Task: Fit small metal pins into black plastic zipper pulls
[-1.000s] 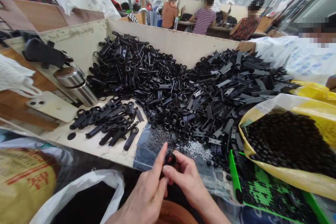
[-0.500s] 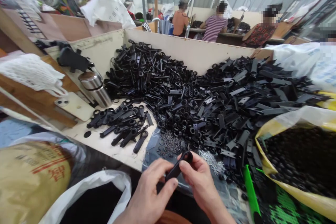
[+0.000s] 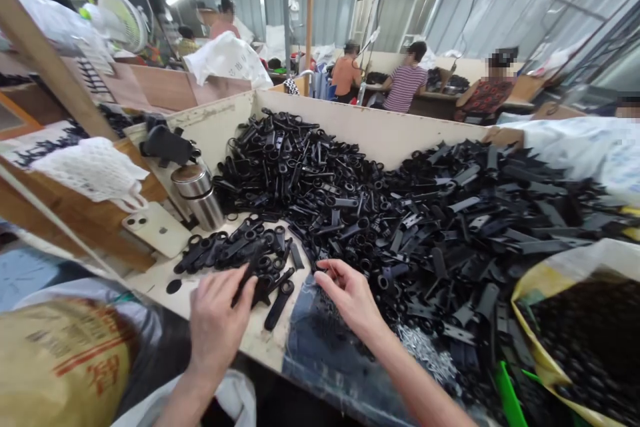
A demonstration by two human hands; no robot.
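My left hand (image 3: 219, 317) is closed around a black ring-ended plastic piece (image 3: 251, 261), holding it over a small group of similar ring-ended pieces (image 3: 281, 303) on the pale board. Its far end blends into the dark pieces behind. My right hand (image 3: 350, 293) is at the edge of the large heap of black parts (image 3: 345, 190), above the small metal bits on a dark sheet (image 3: 320, 340). Thumb and fingertips are pinched together there; what lies between them is too small to make out. Silvery pins (image 3: 427, 353) lie right of my right forearm.
A steel flask (image 3: 203, 200) and a white phone (image 3: 157, 230) are at the left. An open yellow-edged sack (image 3: 595, 320) of small black pieces stands at the right, beside a green plastic edge (image 3: 509, 393). Several people sit working beyond the back board (image 3: 330, 117).
My hands have parted. The left carried the ring-ended piece left to the small group; the right let go of it and moved to the heap's edge. The view has tilted up.
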